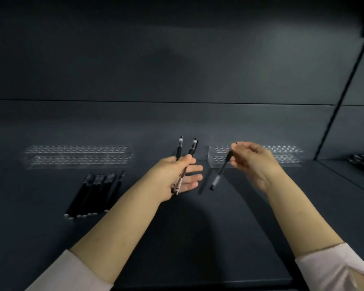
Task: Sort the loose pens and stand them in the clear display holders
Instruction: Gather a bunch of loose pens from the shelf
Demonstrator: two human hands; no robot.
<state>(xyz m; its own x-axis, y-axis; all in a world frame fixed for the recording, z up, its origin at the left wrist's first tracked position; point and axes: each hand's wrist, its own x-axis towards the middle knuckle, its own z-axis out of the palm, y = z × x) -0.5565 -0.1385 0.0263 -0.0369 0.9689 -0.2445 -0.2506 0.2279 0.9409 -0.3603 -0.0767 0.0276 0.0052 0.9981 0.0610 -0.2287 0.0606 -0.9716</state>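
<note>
Both hands are up over the dark matte table (187, 244), forearms bare and reaching forward out of pale sleeves (332, 267). My left hand (177, 175) lies palm-up and holds two pens (178, 150): the thumb is clamped across their barrels while the other fingers stretch out nearly straight beneath. These two are slim, with black rubbery grips and clear ends; they fan apart in a narrow V, pointing away from me, and their near ends, clear with a pale tint, show at the heel of my palm.

My right hand (252, 160) is turned palm-down, wrist bent, and slightly blurred. Its fingertips pinch a single pen (222, 171) close to its top, so the thin black-and-clear barrel hangs slanting down and to the left, clear of the table.

Behind that hand sits the right holder (216, 156), a long clear plastic block drilled with rows of small round holes, partly hidden by my fingers. Its twin, the left holder (78, 157), stands well apart on the same line. Nearer me on the left, a row of black pens (93, 192) lies flat, side by side.
</note>
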